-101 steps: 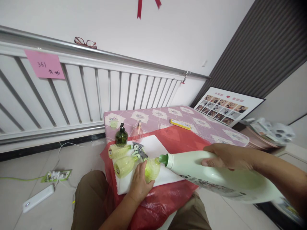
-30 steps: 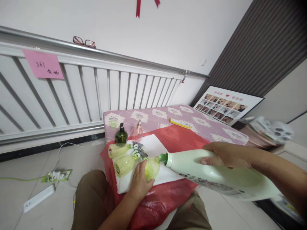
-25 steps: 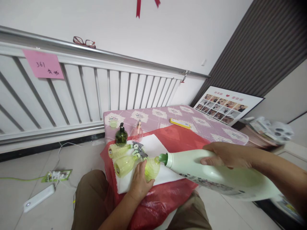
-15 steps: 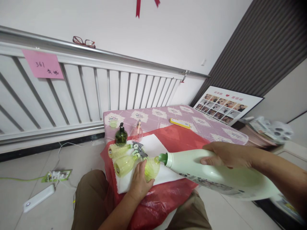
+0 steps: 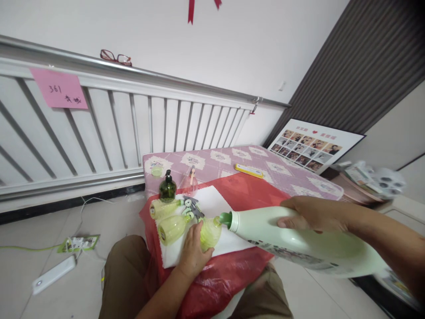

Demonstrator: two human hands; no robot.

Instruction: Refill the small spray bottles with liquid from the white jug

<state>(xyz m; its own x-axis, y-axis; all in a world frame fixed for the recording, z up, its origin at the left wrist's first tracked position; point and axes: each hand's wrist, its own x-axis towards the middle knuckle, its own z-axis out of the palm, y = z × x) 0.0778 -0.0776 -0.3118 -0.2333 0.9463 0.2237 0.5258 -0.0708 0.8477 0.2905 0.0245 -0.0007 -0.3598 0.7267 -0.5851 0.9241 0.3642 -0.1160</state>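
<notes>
My right hand (image 5: 308,215) grips a large pale green jug (image 5: 275,239), tipped nearly onto its side. The jug's green spout (image 5: 226,219) meets the mouth of a small clear yellow-green bottle (image 5: 210,233); whether liquid flows cannot be made out. Around that bottle's near side my left hand (image 5: 193,250) is curled, holding it upright on a white cloth (image 5: 214,201). Two similar yellow-green bottles (image 5: 172,229) lie on their sides to the left. Behind them are grey spray heads (image 5: 192,207), a dark green pump bottle (image 5: 168,188) and a pink clear bottle (image 5: 190,184).
A red plastic sheet (image 5: 255,190) lies beneath the cloth on a table with a purple patterned cover (image 5: 226,166). A yellow-edged box (image 5: 249,171) and a small green cup (image 5: 157,171) stand farther back. A white radiator (image 5: 159,119) runs behind. Cables and a power strip (image 5: 79,243) lie on the floor.
</notes>
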